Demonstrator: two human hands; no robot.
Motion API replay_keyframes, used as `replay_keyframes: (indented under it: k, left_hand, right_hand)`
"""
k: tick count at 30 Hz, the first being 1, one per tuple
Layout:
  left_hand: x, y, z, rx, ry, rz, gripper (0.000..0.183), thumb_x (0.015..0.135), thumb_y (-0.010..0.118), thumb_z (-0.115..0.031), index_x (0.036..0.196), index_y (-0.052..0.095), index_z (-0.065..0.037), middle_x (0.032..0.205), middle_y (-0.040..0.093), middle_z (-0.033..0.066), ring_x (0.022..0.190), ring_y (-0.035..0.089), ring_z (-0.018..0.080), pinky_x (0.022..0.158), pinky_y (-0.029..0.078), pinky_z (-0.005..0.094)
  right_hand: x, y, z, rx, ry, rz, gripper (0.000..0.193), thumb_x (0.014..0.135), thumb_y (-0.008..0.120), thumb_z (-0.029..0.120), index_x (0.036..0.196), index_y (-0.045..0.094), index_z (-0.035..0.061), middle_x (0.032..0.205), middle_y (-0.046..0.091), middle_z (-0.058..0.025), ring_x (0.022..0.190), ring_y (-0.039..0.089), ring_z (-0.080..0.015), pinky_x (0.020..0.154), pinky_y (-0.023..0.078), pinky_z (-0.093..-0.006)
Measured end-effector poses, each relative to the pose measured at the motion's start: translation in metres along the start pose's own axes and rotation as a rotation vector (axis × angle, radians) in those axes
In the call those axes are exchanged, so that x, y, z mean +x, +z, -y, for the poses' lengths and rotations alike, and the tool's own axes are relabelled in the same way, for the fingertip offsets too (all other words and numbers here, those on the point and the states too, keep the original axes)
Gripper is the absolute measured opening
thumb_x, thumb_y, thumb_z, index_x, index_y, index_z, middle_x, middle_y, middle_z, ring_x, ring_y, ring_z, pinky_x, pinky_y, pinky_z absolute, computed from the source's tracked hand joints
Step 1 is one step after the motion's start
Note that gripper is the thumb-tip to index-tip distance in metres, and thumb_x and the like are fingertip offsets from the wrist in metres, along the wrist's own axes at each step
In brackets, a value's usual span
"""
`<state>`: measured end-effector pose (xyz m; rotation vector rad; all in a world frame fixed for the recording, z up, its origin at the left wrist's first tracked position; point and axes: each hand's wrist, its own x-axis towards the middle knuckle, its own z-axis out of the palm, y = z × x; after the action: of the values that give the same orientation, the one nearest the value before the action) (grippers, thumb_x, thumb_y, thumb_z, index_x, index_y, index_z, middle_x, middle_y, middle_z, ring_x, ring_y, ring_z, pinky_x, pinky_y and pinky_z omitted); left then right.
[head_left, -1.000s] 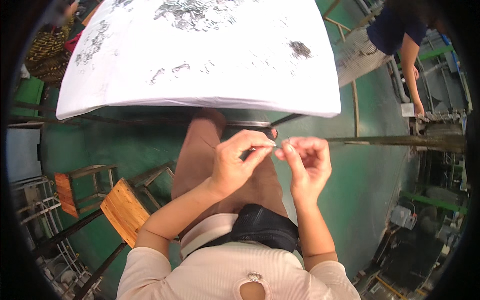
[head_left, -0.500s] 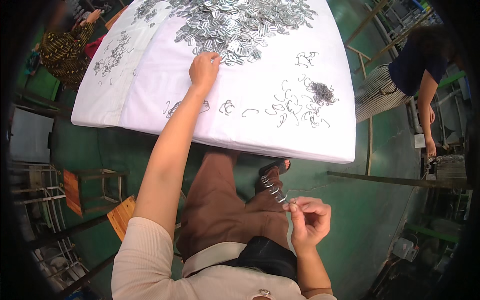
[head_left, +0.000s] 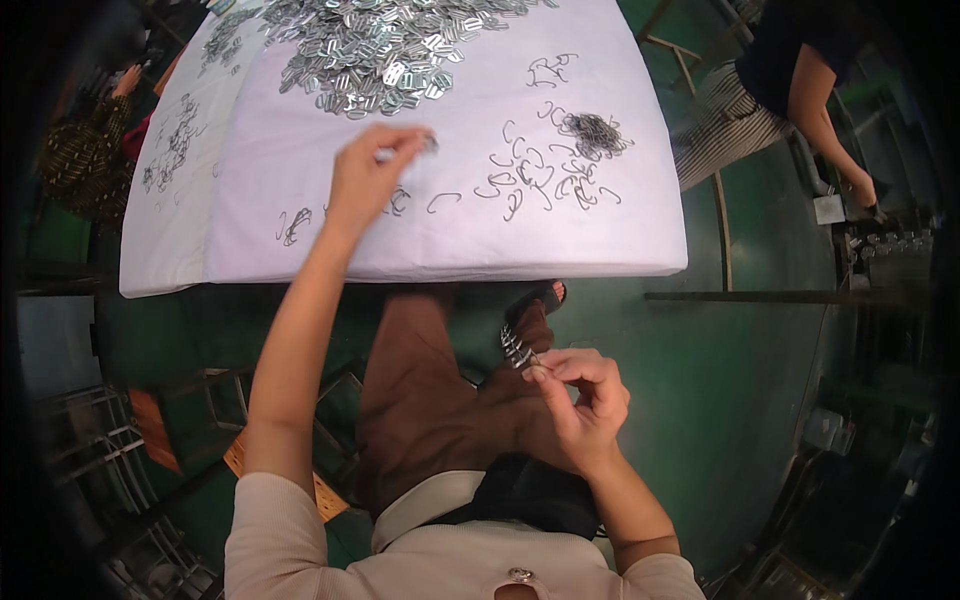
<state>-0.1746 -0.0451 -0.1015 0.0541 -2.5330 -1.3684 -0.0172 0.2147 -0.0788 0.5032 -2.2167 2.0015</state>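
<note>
Above the white-covered table [head_left: 330, 240], my left hand [head_left: 368, 165] pinches a small slotted metal plate [head_left: 430, 143] between thumb and fingertips, slightly blurred. Beyond it spreads a big pile of silvery slotted metal plates [head_left: 375, 60]. Off the table's near edge, over my lap, my right hand [head_left: 588, 400] is closed on a thin wire hook. Several metal plates [head_left: 514, 347] hang in a row on that wire, its end hidden by my fingers. Loose dark wire hooks [head_left: 535, 172] lie scattered on the cloth, with a dense tangle of hooks [head_left: 594, 135] beside them.
More wire hooks [head_left: 172, 150] lie on the table's left side. A person in striped trousers [head_left: 735, 115] stands at the right, and another person in patterned clothing [head_left: 85, 160] is at the far left. A wooden stool [head_left: 157, 430] stands on the green floor [head_left: 690, 400].
My left hand has left the edge of the pile and come nearer with a metal plate in its fingertips. My right hand still holds the strung wire. The whole view has shifted a little.
</note>
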Motion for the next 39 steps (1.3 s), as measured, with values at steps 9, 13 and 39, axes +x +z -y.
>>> replay_keyframes:
  k: [9,13,39]
  left_hand:
    - [-0.131,0.007,-0.108,-0.463,-0.131,0.387,0.022,0.081,0.061,0.004,0.103,0.060,0.004,0.090,0.063,0.0071,0.081,0.061,0.0091,0.071,0.050,0.0208]
    - [-0.140,0.010,-0.114,-0.489,-0.159,0.333,0.018,0.080,0.061,0.005,0.098,0.062,0.004,0.087,0.065,0.0073,0.078,0.062,0.0090,0.068,0.050,0.0201]
    - [-0.167,0.036,-0.097,-0.363,0.072,0.138,0.018,0.070,0.069,0.004,0.085,0.067,-0.006,0.081,0.066,0.0049,0.073,0.062,0.0183,0.060,0.050,0.0262]
  right_hand:
    - [0.002,0.007,0.001,0.038,-0.012,-0.038,0.014,0.079,0.059,-0.011,0.086,0.051,-0.0017,0.089,0.062,-0.0119,0.076,0.062,-0.0131,0.065,0.054,-0.0241]
    - [0.000,0.009,0.001,0.016,0.006,-0.058,0.014,0.079,0.060,-0.010,0.085,0.050,-0.0010,0.087,0.062,-0.0109,0.076,0.061,-0.0121,0.063,0.053,-0.0234]
    - [0.223,-0.067,-0.142,-1.096,0.094,0.145,0.037,0.081,0.062,0.029,0.114,0.059,0.0114,0.112,0.056,-0.0096,0.109,0.050,-0.0289,0.086,0.043,-0.0426]
